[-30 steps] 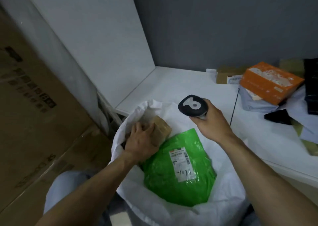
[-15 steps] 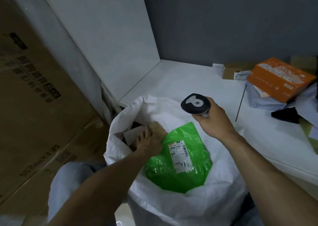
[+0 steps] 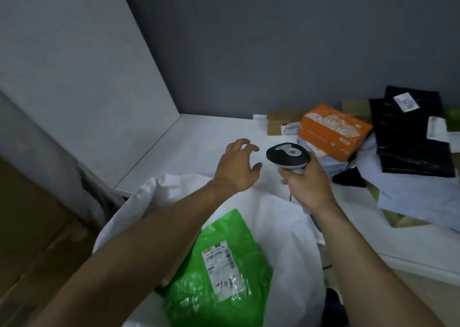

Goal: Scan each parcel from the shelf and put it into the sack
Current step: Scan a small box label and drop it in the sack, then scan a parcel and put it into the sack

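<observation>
Green parcel (image 3: 191,299) lies lengthwise near-to-far in sack (image 3: 286,227); left hand (image 3: 236,165) spread empty, right hand (image 3: 306,179) grips scanner (image 3: 287,155).

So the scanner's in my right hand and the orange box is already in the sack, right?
No. The orange box is on the shelf, not in the sack, as the head view shows. The scanner is in your right hand.
</observation>
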